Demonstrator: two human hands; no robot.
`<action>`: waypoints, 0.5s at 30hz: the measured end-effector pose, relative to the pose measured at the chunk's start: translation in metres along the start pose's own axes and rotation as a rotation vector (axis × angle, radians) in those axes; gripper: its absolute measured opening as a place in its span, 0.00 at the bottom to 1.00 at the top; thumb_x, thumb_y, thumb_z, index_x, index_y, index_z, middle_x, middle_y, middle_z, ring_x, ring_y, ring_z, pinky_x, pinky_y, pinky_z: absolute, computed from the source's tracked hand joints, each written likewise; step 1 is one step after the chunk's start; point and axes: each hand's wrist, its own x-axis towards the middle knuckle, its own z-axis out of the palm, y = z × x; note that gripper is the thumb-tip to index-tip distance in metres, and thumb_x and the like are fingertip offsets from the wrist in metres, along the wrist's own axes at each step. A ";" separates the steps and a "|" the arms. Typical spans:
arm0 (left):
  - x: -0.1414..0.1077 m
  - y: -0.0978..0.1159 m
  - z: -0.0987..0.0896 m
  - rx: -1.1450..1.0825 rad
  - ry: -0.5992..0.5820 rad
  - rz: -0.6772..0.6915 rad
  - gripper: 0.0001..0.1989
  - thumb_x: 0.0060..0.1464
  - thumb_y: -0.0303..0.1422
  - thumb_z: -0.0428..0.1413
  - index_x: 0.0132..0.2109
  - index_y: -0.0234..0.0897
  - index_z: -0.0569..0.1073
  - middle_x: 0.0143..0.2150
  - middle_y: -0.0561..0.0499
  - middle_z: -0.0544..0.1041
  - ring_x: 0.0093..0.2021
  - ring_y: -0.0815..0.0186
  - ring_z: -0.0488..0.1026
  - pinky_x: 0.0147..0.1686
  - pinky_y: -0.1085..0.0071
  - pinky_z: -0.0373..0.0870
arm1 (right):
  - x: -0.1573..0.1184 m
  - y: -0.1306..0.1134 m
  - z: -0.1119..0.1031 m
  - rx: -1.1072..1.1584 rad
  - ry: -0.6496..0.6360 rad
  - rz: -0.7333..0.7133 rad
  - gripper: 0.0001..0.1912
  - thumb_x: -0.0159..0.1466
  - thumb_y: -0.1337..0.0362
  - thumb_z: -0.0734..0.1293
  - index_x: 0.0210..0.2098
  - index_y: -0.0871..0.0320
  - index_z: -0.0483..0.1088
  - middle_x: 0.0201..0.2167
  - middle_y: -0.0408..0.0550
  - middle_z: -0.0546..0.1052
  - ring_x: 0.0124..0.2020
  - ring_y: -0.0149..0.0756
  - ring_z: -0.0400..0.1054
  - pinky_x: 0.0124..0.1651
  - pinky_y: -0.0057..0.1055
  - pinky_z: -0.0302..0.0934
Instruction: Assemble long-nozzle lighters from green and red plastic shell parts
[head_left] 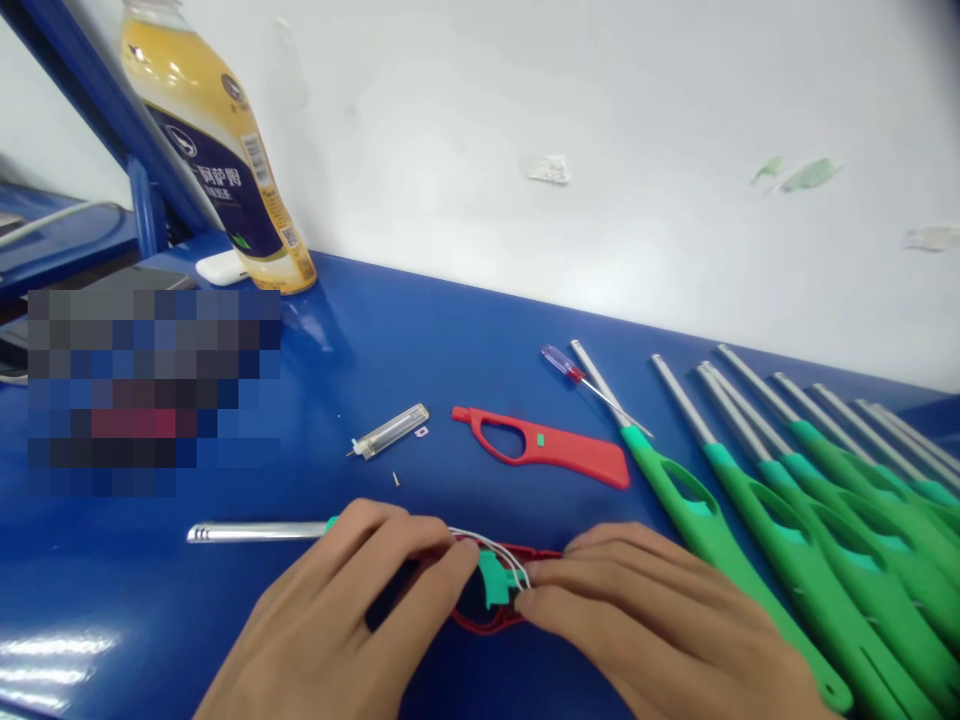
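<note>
An open red lighter half-shell (484, 628) lies level in front of me, with a silver metal tube (255, 532) pointing left from it. Inside sit a teal trigger (493, 578) and thin white wires (504, 546) that arch over it. My left hand (337, 610) is closed around the shell's tube end, thumb and forefinger near the trigger. On the handle end, my right hand (645, 610) pinches at the wires beside the trigger; its fingers cover most of that end. Beyond my hands lie the other red half-shell (577, 457), a clear fuel tank (391, 430) and a tiny screw (396, 479).
Several green lighters (739, 540) lie slanted in a row at the right. A screwdriver (562, 363) with a purple handle rests across one tube. At the back left stands a yellow drink bottle (217, 150), near a blurred-out patch. A white wall (600, 230) closes off the blue table (420, 320).
</note>
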 end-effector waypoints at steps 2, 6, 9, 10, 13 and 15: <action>0.001 -0.007 0.001 -0.001 -0.024 0.060 0.20 0.71 0.23 0.45 0.58 0.43 0.76 0.47 0.50 0.79 0.44 0.64 0.75 0.40 0.71 0.77 | 0.000 0.000 0.000 -0.011 -0.010 0.001 0.14 0.79 0.72 0.60 0.49 0.54 0.77 0.42 0.38 0.86 0.40 0.27 0.81 0.56 0.23 0.69; -0.003 -0.015 0.003 -0.022 -0.037 0.104 0.24 0.67 0.18 0.46 0.59 0.43 0.77 0.48 0.51 0.79 0.43 0.66 0.76 0.40 0.75 0.76 | -0.001 0.001 0.001 -0.028 -0.022 -0.002 0.15 0.79 0.72 0.59 0.49 0.54 0.77 0.42 0.38 0.87 0.41 0.27 0.81 0.59 0.21 0.68; -0.006 -0.015 0.004 -0.003 -0.037 0.100 0.25 0.66 0.18 0.46 0.60 0.43 0.76 0.49 0.52 0.79 0.44 0.67 0.76 0.44 0.73 0.77 | 0.000 0.000 0.000 -0.040 -0.011 -0.011 0.15 0.79 0.71 0.59 0.49 0.54 0.77 0.43 0.36 0.87 0.41 0.25 0.82 0.63 0.19 0.65; -0.006 -0.015 0.004 0.011 -0.040 0.100 0.25 0.66 0.18 0.46 0.61 0.44 0.76 0.50 0.52 0.79 0.44 0.67 0.76 0.45 0.73 0.77 | 0.000 0.000 0.000 -0.049 -0.010 -0.010 0.15 0.79 0.71 0.59 0.50 0.54 0.77 0.43 0.35 0.87 0.42 0.24 0.81 0.65 0.18 0.62; -0.006 -0.014 0.006 0.039 -0.044 0.123 0.21 0.70 0.23 0.47 0.61 0.44 0.76 0.49 0.51 0.79 0.43 0.67 0.77 0.43 0.72 0.77 | -0.002 0.000 -0.003 -0.077 -0.010 -0.008 0.14 0.79 0.70 0.60 0.50 0.53 0.77 0.45 0.34 0.87 0.44 0.22 0.81 0.70 0.16 0.55; -0.006 -0.016 0.007 0.048 -0.054 0.154 0.18 0.74 0.31 0.45 0.61 0.41 0.76 0.49 0.49 0.79 0.42 0.66 0.77 0.43 0.71 0.79 | -0.004 0.000 -0.004 -0.090 -0.001 -0.005 0.14 0.79 0.69 0.60 0.51 0.53 0.77 0.45 0.34 0.87 0.45 0.21 0.81 0.71 0.16 0.52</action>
